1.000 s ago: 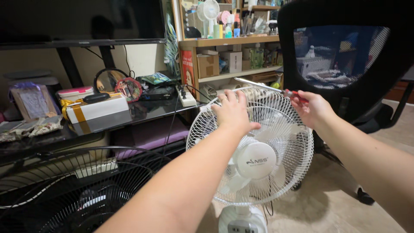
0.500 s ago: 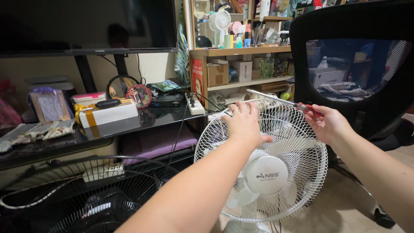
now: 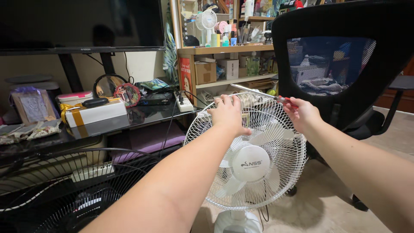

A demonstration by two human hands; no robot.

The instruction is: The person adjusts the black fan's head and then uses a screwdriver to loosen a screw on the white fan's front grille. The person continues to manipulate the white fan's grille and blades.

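A white standing fan (image 3: 250, 164) with a round wire grille stands on the floor in front of me. My left hand (image 3: 229, 114) rests on the top rim of the grille, fingers curled over it. My right hand (image 3: 302, 113) is closed around the red handle of a screwdriver (image 3: 258, 92). Its metal shaft points left, over the top of the fan toward my left hand.
A black mesh office chair (image 3: 340, 64) stands right behind the fan. At the left is a dark glass TV stand (image 3: 108, 125) with a white box, a power strip and clutter. A black fan grille (image 3: 64, 190) lies lower left. Wooden shelves fill the back.
The view has shifted so the fan sits further right and lower. Both hands stay at the top of the grille, the right one still gripping the screwdriver.
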